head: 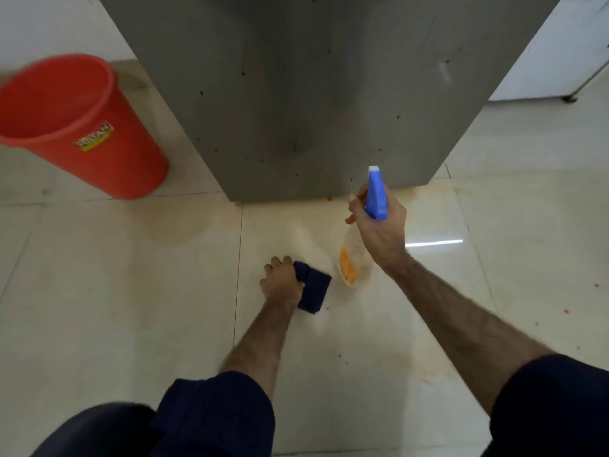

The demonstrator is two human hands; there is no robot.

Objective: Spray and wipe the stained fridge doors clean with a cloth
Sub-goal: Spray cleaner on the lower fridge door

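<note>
Near centre, left hand (282, 282) grips a dark blue cloth (312, 291), fingers curled round it, low over the tile floor (99, 291). Right hand (379, 225) wraps the neck of a spray bottle (357, 258) w/ blue trigger head, nozzle toward the grey fridge door (296, 110), speckled w/ dark spots. Far left, a red bucket (79, 127) stands beside the fridge. Orange smears mark floor near door base.
</note>
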